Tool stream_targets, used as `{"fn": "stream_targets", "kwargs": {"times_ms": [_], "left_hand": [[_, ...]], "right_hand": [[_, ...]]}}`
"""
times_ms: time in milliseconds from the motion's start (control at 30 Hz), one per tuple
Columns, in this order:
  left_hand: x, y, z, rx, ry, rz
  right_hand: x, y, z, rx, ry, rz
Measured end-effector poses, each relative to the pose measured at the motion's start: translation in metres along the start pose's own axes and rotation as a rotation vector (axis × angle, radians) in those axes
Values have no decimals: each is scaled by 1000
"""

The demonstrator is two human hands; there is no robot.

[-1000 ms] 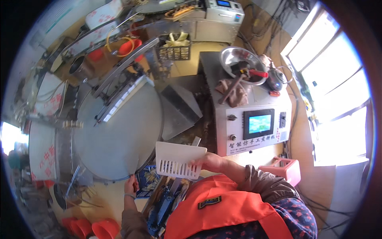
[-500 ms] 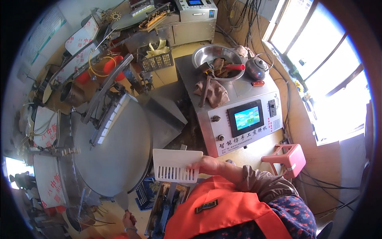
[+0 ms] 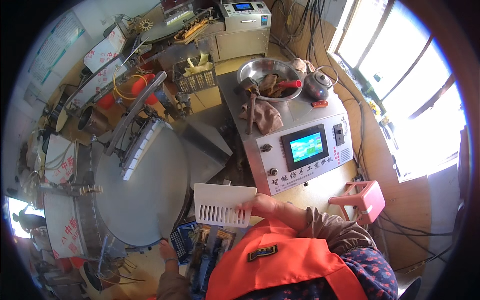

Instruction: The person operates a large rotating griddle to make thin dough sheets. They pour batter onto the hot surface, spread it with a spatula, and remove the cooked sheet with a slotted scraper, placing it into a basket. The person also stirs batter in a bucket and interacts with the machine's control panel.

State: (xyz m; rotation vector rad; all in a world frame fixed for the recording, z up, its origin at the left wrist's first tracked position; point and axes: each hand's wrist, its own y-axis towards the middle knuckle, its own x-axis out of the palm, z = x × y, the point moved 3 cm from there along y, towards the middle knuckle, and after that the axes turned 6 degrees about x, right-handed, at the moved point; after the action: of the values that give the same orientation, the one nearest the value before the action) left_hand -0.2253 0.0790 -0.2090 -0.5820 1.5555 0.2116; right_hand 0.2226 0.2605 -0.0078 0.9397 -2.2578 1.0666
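White slotted scraper (image 3: 222,197): here it is, lower centre of the frame, broad face up, slots toward the bottom.
Right grip (image 3: 261,205): pinching that scraper by its right edge!
Left grip (image 3: 168,250): lower left of centre, fingers closed round what looks like a thin grey blade, faint against the plate.
Round plate (image 3: 135,205): big and grey, left of centre, its lower rim right by the left grip.
Rim work: judging by this, the left grip is tending the edge.
Next move: calls for a flat, light blade angle, slotted scraper held clear.
Control box (image 3: 267,172): right of centre, screen lit.
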Motion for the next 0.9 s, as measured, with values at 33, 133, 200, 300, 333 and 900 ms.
{"fn": "stream_targets", "kwargs": {"times_ms": [33, 133, 200, 300, 333, 900], "left_hand": [[2, -7, -3, 30, 13, 18], [-7, -35, -23, 66, 45, -1], [-22, -54, -38, 43, 85, -49], [-64, -86, -62, -60, 59, -40], [-79, -100, -64, -143, 97, 11], [-242, -177, 496, 207, -1955, -390]], "right_hand": [[-1, -4, 0, 9, 12, 7], [-4, -12, -6, 5, -34, -49], [-9, -17, -9, -18, 3, -47], [-25, -32, -17, -79, 8, -48], [-32, -39, -19, -123, 23, -89], [-269, -264, -72, -428, 152, 108]]}}
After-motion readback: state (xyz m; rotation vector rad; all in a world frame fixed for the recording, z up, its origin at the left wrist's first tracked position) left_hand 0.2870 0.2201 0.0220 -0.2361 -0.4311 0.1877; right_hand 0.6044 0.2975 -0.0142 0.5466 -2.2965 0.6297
